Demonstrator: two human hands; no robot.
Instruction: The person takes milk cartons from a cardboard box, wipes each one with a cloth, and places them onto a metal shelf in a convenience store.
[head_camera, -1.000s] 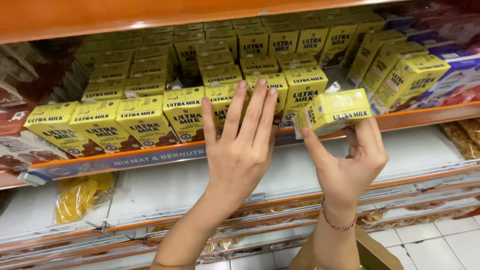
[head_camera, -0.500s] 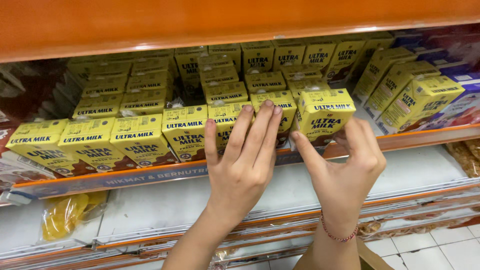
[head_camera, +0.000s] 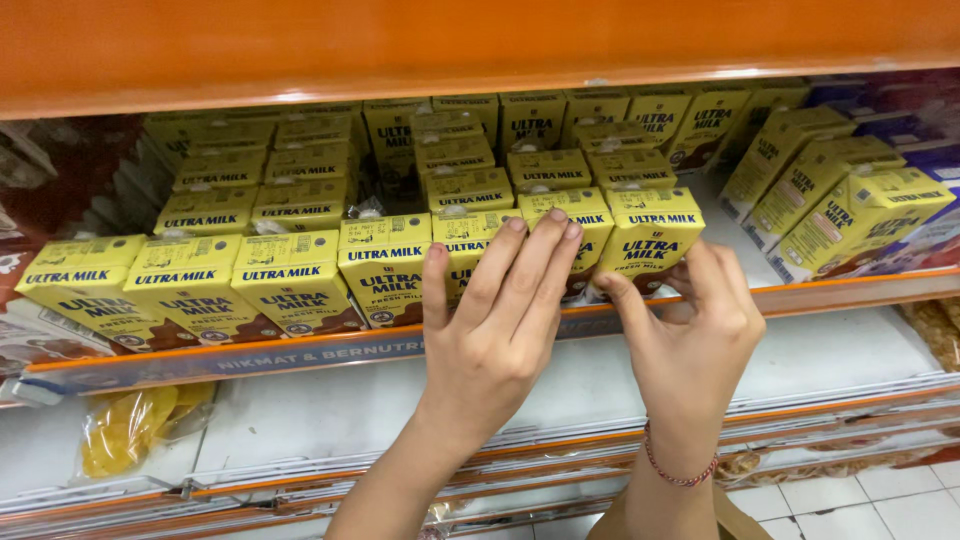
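— Two hands at the shelf, both bare. What does each one have?

— Left hand (head_camera: 495, 335) lies flat, fingers stretched together, pressed against the fronts of two yellow milk cartons (head_camera: 520, 240) in the front row. It grips nothing; palm open against the faces. Right hand (head_camera: 690, 335) pinches the lower part of one yellow carton (head_camera: 652, 235) between thumb and fingers, a narrow hold closed on that carton. A red bracelet (head_camera: 680, 470) sits on that wrist.

— Where does the held carton stand?

— Upright at the right end of the front row, on the orange shelf edge (head_camera: 830, 290), touching its neighbour to the left.

— Surroundings?

— Several rows of the same yellow cartons (head_camera: 290, 200) run back behind the front line. More yellow cartons (head_camera: 860, 215) stand angled at the far right, apart from the row. An orange shelf (head_camera: 400, 45) overhangs above. Below, a white shelf (head_camera: 850, 355) carries a yellow packet (head_camera: 125, 430) at the left.
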